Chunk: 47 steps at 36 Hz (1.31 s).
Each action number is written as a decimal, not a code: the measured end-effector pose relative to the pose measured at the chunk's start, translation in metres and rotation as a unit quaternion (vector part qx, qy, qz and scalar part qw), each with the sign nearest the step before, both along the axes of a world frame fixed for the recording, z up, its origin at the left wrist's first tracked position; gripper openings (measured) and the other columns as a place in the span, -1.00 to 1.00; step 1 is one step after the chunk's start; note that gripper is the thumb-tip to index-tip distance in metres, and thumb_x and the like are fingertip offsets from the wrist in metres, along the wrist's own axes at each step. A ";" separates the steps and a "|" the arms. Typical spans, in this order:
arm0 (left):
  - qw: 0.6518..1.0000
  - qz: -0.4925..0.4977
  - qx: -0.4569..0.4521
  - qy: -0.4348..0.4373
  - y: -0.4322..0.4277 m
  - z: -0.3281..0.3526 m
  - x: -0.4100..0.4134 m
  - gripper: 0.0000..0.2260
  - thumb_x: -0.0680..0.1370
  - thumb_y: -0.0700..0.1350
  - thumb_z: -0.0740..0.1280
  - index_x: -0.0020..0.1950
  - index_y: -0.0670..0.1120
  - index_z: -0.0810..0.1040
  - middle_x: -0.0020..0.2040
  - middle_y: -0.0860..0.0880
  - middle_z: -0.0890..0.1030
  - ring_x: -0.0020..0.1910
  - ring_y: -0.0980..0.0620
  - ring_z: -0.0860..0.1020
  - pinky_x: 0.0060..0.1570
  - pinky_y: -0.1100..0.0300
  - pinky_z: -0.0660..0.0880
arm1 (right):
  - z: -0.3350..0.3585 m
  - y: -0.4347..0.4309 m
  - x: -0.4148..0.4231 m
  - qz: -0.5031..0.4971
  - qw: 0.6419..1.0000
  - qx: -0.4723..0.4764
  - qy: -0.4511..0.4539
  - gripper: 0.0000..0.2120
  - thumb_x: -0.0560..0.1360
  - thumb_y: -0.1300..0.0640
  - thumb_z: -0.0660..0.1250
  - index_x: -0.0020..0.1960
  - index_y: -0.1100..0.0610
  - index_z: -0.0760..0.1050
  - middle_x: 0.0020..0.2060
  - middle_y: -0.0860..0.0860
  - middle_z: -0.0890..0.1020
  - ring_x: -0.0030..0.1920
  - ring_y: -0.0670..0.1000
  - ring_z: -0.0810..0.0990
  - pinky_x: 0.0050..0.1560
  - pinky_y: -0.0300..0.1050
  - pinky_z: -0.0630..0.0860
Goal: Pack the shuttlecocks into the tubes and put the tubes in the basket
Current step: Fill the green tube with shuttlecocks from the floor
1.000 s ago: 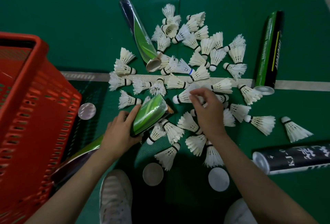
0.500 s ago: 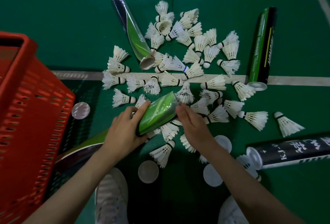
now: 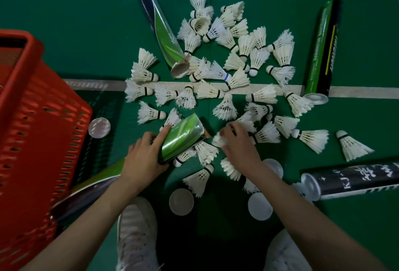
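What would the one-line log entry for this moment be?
left hand: holds glossy green cardboard tube | right hand: grips white feathered shuttlecock beside tube mouth | red plastic basket: at left

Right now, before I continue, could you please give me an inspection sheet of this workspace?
Surface: green court floor crossed by a white line.
Job's things: loose shuttlecocks spread over the floor; green tube open at its far end; blue-green tube, dark green tube and black tube lie around the pile; red basket at the left.
Clutter: round lids lie loose on the floor.
Grips: left hand holds the green tube; right hand pinches a shuttlecock near the tube's mouth.
Cables: nothing seen.
Surroundings: white shoes at the bottom edge.
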State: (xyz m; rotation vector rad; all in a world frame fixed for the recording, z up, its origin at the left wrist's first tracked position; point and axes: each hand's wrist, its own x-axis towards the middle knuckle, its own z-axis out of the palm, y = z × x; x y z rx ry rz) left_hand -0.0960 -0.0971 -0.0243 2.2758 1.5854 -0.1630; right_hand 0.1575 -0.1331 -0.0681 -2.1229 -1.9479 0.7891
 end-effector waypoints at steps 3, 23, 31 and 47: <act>1.000 0.002 -0.005 -0.007 0.000 0.000 0.000 -0.07 0.37 0.06 0.50 0.55 0.15 -0.04 0.22 -0.10 0.37 0.16 -0.16 0.43 0.10 -0.03 0.37 | 0.008 0.005 -0.004 -0.053 0.996 0.067 0.037 -0.88 0.53 0.21 0.29 0.04 0.23 0.44 0.36 0.15 0.30 0.35 0.14 0.27 0.13 -0.13 0.39; 0.998 -0.028 0.017 -0.048 -0.005 0.009 0.010 -0.12 0.37 0.09 0.48 0.55 0.12 0.03 0.25 -0.11 0.39 0.17 -0.18 0.44 0.12 -0.02 0.37 | 0.068 0.007 -0.021 -0.237 0.886 0.094 0.388 -0.89 0.62 0.14 0.15 0.11 0.09 0.41 -0.07 -0.06 0.54 -0.15 -0.16 0.49 -0.18 -0.45 0.39; 0.997 -0.041 0.036 -0.047 -0.006 0.003 0.014 -0.11 0.33 0.09 0.51 0.52 0.13 0.08 0.18 -0.12 0.45 0.08 -0.20 0.49 0.03 -0.04 0.42 | 0.074 0.001 -0.037 -0.173 0.845 -0.078 0.500 -0.47 0.56 -0.15 -0.10 0.49 -0.02 0.08 0.26 -0.17 0.30 0.27 -0.23 0.28 0.28 -0.31 0.16; 1.000 0.022 0.003 0.017 -0.004 -0.007 -0.005 -0.11 0.40 0.10 0.45 0.55 0.15 -0.06 0.23 -0.11 0.36 0.15 -0.17 0.42 0.07 -0.03 0.38 | 0.024 -0.011 -0.029 -0.140 0.924 -0.226 0.276 -0.59 0.60 -0.03 0.16 0.43 -0.05 0.23 0.21 0.03 0.53 0.18 0.04 0.50 0.17 -0.12 0.38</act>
